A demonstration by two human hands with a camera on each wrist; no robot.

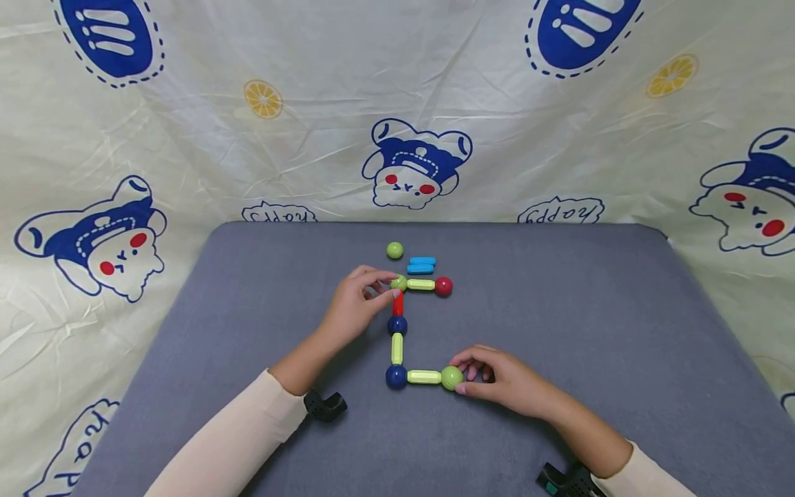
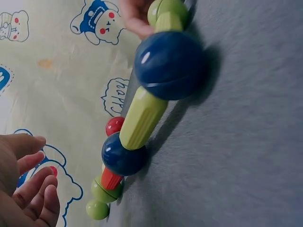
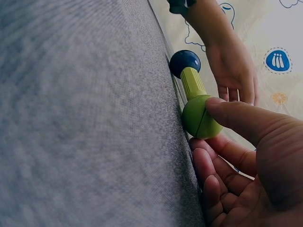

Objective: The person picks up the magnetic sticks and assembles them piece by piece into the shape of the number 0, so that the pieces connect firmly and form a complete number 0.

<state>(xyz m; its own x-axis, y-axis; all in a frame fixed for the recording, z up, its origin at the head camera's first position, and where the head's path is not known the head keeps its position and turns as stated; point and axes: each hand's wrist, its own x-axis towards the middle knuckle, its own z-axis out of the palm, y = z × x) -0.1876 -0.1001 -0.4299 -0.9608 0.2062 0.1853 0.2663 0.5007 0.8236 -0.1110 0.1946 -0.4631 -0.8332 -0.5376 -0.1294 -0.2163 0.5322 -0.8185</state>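
Observation:
A chain of toy balls and rods lies on the grey table, shaped like a square bracket. My right hand (image 1: 506,383) pinches the green ball (image 3: 201,118) at its near right end between thumb and fingers. A yellow rod (image 1: 424,377) links that ball to a blue ball (image 1: 396,377). Another yellow rod (image 2: 143,118), a second blue ball (image 1: 397,325) and a red rod (image 1: 398,304) run away from me to a far green ball (image 1: 399,283). My left hand (image 1: 354,307) hovers by that ball, fingers loosely bent and apart from it in the left wrist view.
From the far green ball, a yellow rod (image 1: 421,284) leads right to a red ball (image 1: 444,286). Behind lie two loose blue rods (image 1: 421,265) and a loose green ball (image 1: 394,250). A printed cloth (image 1: 323,159) hangs behind the table (image 1: 559,297).

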